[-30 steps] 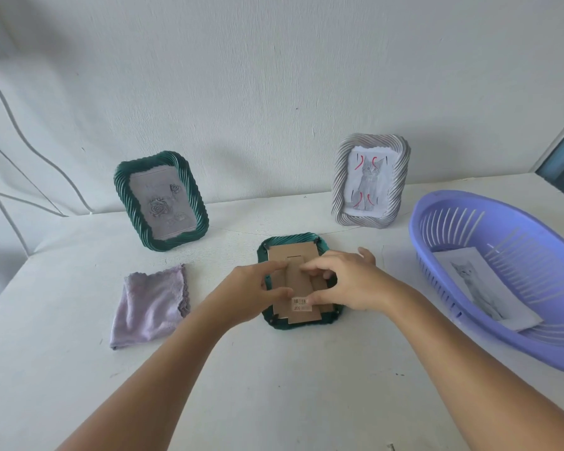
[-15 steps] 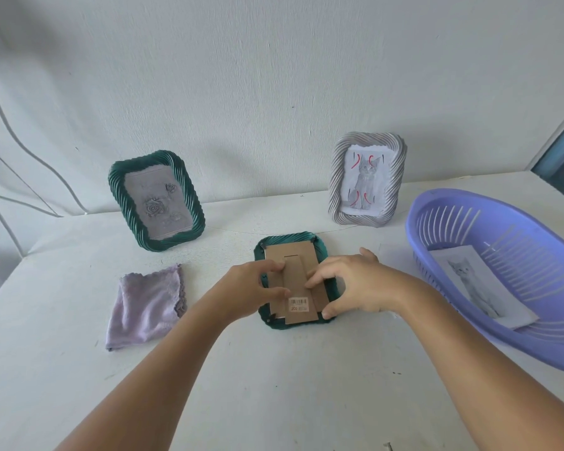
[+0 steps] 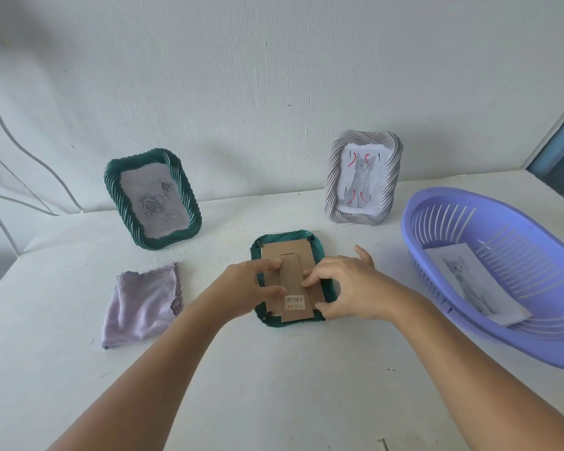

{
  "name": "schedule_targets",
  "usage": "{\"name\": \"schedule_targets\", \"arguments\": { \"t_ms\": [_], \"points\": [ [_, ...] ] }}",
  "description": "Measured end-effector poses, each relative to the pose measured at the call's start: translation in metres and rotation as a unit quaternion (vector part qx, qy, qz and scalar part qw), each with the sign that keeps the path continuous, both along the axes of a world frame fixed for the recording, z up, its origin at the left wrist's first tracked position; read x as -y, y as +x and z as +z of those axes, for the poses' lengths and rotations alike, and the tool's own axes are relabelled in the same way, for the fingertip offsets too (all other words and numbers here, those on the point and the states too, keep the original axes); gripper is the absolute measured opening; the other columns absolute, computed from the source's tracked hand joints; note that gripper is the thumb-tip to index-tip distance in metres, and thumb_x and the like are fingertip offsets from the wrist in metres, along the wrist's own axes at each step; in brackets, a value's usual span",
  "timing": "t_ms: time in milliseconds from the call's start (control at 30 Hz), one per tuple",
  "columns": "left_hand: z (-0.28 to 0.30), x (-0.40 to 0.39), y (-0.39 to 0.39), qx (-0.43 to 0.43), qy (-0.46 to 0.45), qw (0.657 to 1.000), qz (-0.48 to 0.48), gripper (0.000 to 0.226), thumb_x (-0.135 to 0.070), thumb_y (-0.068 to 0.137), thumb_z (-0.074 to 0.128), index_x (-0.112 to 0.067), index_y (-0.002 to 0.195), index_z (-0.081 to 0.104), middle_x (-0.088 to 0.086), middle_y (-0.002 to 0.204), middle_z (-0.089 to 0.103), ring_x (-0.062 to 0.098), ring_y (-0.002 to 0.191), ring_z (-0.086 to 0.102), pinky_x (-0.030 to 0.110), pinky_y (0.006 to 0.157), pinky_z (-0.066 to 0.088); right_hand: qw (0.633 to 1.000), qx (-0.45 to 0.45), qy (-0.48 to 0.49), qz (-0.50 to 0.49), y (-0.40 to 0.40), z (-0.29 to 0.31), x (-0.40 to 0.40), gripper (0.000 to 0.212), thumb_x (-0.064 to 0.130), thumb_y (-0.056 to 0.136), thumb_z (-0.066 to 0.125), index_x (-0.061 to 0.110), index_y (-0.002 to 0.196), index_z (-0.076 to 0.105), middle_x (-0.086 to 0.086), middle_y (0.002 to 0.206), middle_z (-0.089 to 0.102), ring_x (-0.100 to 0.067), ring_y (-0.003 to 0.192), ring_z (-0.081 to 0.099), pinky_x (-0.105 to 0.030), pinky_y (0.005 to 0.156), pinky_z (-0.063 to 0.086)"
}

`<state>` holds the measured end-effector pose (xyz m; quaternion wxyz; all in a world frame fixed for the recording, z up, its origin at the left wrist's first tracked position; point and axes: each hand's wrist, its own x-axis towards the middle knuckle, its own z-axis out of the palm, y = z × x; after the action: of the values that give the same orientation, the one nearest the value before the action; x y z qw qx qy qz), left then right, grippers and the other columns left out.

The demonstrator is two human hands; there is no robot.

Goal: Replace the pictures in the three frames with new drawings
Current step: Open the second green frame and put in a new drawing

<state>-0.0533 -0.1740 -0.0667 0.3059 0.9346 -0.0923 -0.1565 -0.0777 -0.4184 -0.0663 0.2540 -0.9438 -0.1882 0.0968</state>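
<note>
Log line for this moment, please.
stage: backing work | green frame: face-down | left hand, right hand: fingertips on cardboard backing | basket: cat drawing

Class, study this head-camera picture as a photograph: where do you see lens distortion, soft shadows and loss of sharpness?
Head view: wide-angle bending curves the table edge and swells the purple basket at the right margin; light is soft and diffuse, so the green standing frame and grey frame cast only faint shadows on the wall; the forearms at the bottom look slightly soft; no harsh glare.

Barcode sticker (image 3: 294,302) on cardboard backing (image 3: 288,255): digits unreadable.
</note>
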Motion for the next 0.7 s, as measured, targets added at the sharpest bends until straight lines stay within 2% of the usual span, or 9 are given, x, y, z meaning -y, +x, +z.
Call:
{"name": "schedule_targets", "arguments": {
  "t_ms": [233, 500, 567, 633, 700],
  "points": [
    [0.000, 0.002, 0.000, -0.002, 0.005, 1.000, 0.003, 0.061, -0.048, 0.088, 0.074, -0.040, 0.144, 0.052, -0.014, 0.076, 0.046, 0.007, 0.061, 0.047, 0.011, 0.044, 0.032, 0.999, -0.033, 0.015, -0.003, 0.001, -0.002, 0.004, 0.040, 0.042, 0.082, 0.075, 0.049, 0.120, 0.065, 0.032, 0.132, 0.053, 0.016, 0.127, 0.038, -0.050, 0.122, -0.007],
    [0.003, 0.003, -0.004, -0.005, 0.007, 1.000, 0.010, 0.061, -0.048, 0.088, 0.073, -0.040, 0.145, 0.052, -0.016, 0.079, 0.045, 0.007, 0.064, 0.049, 0.012, 0.046, 0.032, 0.999, -0.042, 0.017, 0.007, 0.001, -0.003, 0.005, 0.038, 0.041, 0.090, 0.070, 0.051, 0.126, 0.062, 0.034, 0.137, 0.048, 0.009, 0.129, 0.039, -0.049, 0.120, 0.004],
    [0.004, 0.003, -0.005, -0.003, 0.004, 1.000, 0.017, 0.062, -0.048, 0.087, 0.074, -0.039, 0.145, 0.052, -0.016, 0.078, 0.045, 0.006, 0.063, 0.048, 0.011, 0.046, 0.032, 0.999, -0.039, 0.030, 0.008, 0.001, -0.003, 0.006, 0.038, 0.041, 0.090, 0.072, 0.049, 0.126, 0.063, 0.032, 0.138, 0.052, 0.009, 0.129, 0.043, -0.043, 0.121, 0.014],
    [0.006, 0.002, -0.009, 0.004, -0.005, 1.000, 0.024, 0.067, -0.050, 0.086, 0.075, -0.039, 0.147, 0.048, -0.013, 0.078, 0.050, 0.006, 0.065, 0.051, 0.013, 0.050, 0.035, 0.993, -0.041, 0.107, -0.024, 0.000, -0.006, 0.007, 0.040, 0.039, 0.091, 0.072, 0.047, 0.128, 0.063, 0.028, 0.132, 0.058, 0.010, 0.122, 0.050, -0.035, 0.117, 0.033],
    [0.003, -0.001, -0.012, 0.023, -0.016, 0.999, 0.043, 0.078, -0.054, 0.084, 0.075, -0.036, 0.152, 0.039, -0.007, 0.087, 0.059, 0.006, 0.074, 0.057, 0.019, 0.056, 0.039, 0.982, -0.011, 0.168, -0.088, -0.002, -0.009, 0.006, 0.044, 0.039, 0.094, 0.068, 0.048, 0.137, 0.056, 0.023, 0.125, 0.057, 0.006, 0.114, 0.055, -0.034, 0.109, 0.042]
  ]
}}
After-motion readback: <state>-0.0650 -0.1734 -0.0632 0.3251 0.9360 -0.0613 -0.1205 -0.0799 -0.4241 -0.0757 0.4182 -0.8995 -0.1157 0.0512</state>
